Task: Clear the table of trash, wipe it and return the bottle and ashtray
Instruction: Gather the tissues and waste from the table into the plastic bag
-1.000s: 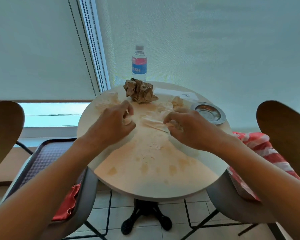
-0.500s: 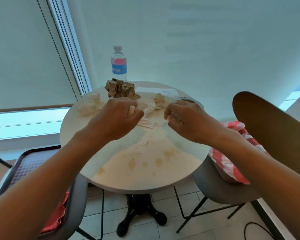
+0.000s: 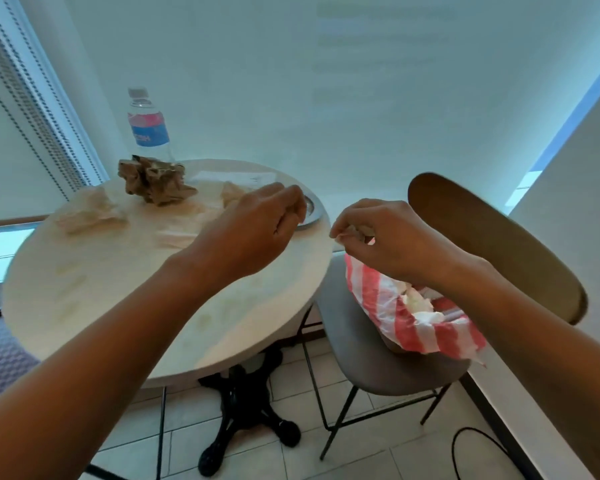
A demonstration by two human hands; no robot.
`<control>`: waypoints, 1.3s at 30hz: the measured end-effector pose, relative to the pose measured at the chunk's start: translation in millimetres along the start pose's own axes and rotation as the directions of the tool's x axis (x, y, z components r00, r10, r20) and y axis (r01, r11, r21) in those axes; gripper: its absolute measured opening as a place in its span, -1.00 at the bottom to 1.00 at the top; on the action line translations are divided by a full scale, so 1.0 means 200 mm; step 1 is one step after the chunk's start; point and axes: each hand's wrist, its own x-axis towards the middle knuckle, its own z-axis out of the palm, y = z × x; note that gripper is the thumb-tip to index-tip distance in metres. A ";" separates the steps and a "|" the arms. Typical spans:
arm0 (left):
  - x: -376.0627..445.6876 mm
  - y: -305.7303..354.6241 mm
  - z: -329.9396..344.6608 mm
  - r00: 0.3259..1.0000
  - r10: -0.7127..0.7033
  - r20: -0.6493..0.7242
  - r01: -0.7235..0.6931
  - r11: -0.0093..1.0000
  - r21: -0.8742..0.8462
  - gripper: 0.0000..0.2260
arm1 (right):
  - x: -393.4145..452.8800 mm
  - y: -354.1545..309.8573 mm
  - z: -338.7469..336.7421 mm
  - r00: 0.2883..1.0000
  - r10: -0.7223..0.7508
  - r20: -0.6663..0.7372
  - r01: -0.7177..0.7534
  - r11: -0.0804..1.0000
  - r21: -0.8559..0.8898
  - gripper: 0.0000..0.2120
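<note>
Brown crumpled paper (image 3: 155, 183) fronts bottle (image 3: 148, 128); right hand (image 3: 381, 237) fingers pinch tissue scrap (image 3: 349, 233); left's unclear.

Only one label with text: on the clear plastic water bottle with white cap (image 3: 148, 128), a red and blue band. White letters on the blue part, blurred, perhaps "ESH", not sure. On the flat white paper sheet (image 3: 234, 177) at the far edge of the surface, a small dark mark, too small to read.
</note>
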 end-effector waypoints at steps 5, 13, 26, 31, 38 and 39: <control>0.17 0.19 0.29 0.989 0.113 0.095 -0.113 0.994 0.004 -0.81 | -0.17 0.31 -0.14 0.997 0.077 0.017 -0.076 0.997 -0.023 -0.86; 0.40 0.50 0.80 0.951 0.037 0.306 -0.044 0.999 0.015 -0.80 | -0.45 0.80 -0.21 0.968 0.236 0.081 -0.241 0.969 0.050 -0.86; 0.67 0.47 1.53 0.811 -0.202 0.549 0.219 0.975 0.036 -0.93 | -0.62 1.31 0.04 0.848 0.493 0.195 -0.513 0.855 0.069 -0.82; 0.70 0.38 1.70 0.777 -0.234 0.585 0.269 0.963 0.027 -0.70 | -0.59 1.38 0.13 0.814 0.537 0.222 -0.567 0.818 0.100 -0.78; 0.69 0.31 1.75 0.809 -0.272 0.521 0.342 0.939 -0.042 -0.57 | -0.55 1.41 0.20 0.809 0.538 0.239 -0.579 0.800 0.157 -0.62; 0.69 0.30 1.75 0.825 -0.271 0.496 0.340 0.939 -0.053 -0.57 | -0.55 1.41 0.20 0.812 0.538 0.226 -0.576 0.802 0.161 -0.63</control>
